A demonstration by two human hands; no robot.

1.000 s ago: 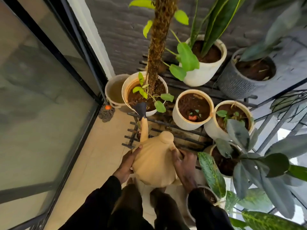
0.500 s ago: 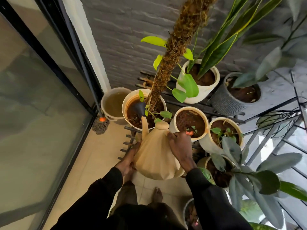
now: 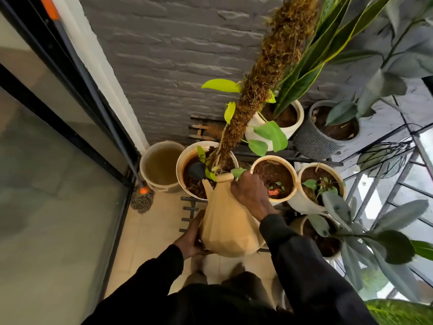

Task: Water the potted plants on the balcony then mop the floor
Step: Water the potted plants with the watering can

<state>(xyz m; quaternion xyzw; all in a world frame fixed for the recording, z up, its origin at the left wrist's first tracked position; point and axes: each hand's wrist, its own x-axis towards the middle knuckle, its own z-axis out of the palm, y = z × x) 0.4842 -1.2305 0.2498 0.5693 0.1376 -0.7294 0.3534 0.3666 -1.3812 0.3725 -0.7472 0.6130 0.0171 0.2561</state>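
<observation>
A tan watering can (image 3: 228, 221) is tilted forward, its dark spout head (image 3: 196, 171) over the wet soil of a white pot (image 3: 181, 165) that holds a moss pole plant (image 3: 264, 73). My right hand (image 3: 251, 193) grips the can near its top. My left hand (image 3: 191, 235) supports the can's lower left side, fingers along its underside. Several more potted plants stand to the right, among them a white pot (image 3: 294, 181) with a seedling and a grey pot (image 3: 309, 139).
A bucket of murky water (image 3: 145, 160) stands left of the pots. A mop (image 3: 141, 198) with a dark handle leans in the corner by the glass door (image 3: 46, 184). A metal railing (image 3: 398, 179) runs on the right. Tiled floor (image 3: 145, 231) lies below.
The can has risen and tipped further forward, bringing the spout head over the soil of the moss pole pot. My right hand has moved up towards the can's top.
</observation>
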